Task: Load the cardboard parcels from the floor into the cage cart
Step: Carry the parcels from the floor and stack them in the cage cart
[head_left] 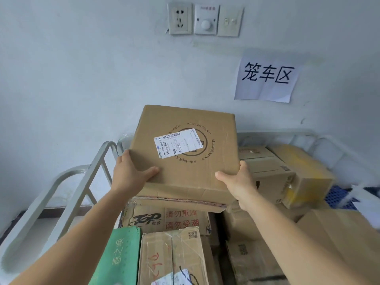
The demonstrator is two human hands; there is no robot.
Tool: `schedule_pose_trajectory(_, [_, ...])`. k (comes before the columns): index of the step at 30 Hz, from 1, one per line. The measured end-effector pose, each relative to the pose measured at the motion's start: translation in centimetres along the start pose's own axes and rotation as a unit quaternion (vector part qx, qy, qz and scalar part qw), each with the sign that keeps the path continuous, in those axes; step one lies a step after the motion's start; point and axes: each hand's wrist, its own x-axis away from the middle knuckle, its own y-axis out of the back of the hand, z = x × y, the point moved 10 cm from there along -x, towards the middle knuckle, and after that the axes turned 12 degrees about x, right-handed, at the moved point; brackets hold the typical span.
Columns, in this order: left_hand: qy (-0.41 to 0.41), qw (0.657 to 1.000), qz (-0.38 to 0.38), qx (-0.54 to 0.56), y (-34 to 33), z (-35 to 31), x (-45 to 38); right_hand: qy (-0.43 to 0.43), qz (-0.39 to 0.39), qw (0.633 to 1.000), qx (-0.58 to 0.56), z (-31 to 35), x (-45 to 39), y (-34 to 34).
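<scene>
I hold a flat brown cardboard parcel (pixel 185 153) with a white shipping label and a round printed logo, tilted up over the cage cart. My left hand (pixel 131 173) grips its near left corner, thumb on top. My right hand (pixel 236 179) grips the near right corner the same way. The parcel's near edge lies close over the stacked parcels inside the cart; whether it touches them I cannot tell. The cart's grey metal rail (pixel 88 177) curves along the left side.
Inside the cart lie several parcels: a printed brown box (pixel 166 219), a green box (pixel 121 254), a taped box (pixel 174 258), brown boxes at the right (pixel 273 167). A wall with a paper sign (pixel 267 77) and sockets (pixel 181 18) stands just behind. A blue crate (pixel 337 196) shows at right.
</scene>
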Motion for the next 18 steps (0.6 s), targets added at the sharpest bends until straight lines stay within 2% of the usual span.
schedule_pose_trajectory(9, [-0.054,0.997,0.056,-0.028,-4.5,-7.1,9.9,-0.030,-0.041,0.998,-0.042,-7.3,8.0,11.1])
schedule_pose_trajectory(18, [-0.068,0.993,0.063,-0.073,-4.2,-9.4,15.4,-0.037,-0.032,0.997,-0.057,-10.5,13.0,14.3])
